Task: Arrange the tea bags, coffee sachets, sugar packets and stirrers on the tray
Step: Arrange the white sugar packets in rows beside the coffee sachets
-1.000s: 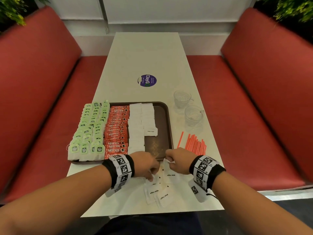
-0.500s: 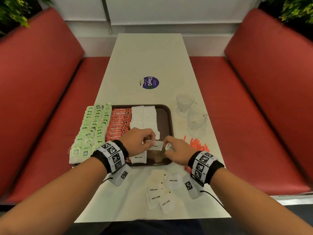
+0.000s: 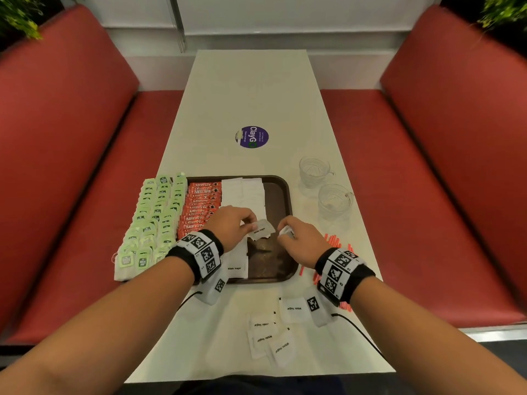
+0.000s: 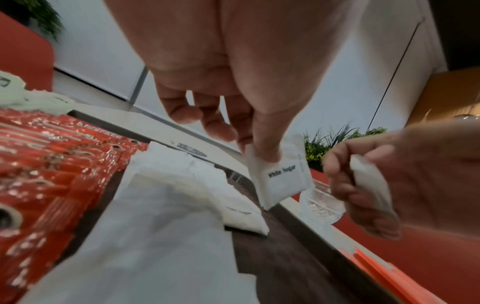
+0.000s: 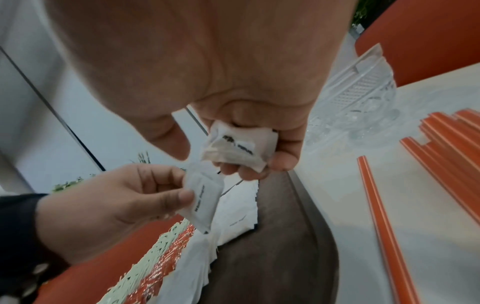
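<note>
Tea bags [image 3: 152,220] in pale green wrappers lay in rows at the far left of the brown tray [image 3: 282,195], well to the left of the left hand [image 3: 231,228]. Next to them, just left of that hand, ran a column of red coffee sachets [image 3: 199,206], and beyond its fingers white sugar packets [image 3: 242,192] were lined up on the tray. The left hand hovered over the tray, thumb and fingertips pinching a single white sugar packet [image 3: 261,229] by its top edge so that it hung tilted above the bare brown surface. Just to its right, apart from it, the right hand [image 3: 299,240] was curled around a small bunch of sugar packets [image 5: 233,148], crumpled against the palm. Behind both wrists, on the white tabletop [image 3: 251,95], a few loose packets [image 3: 271,334] lay scattered. To the right of the right hand, orange stirrers [image 5: 441,148] rested on the tabletop beside the tray, with two glass cups [image 3: 333,201] beyond them.
</note>
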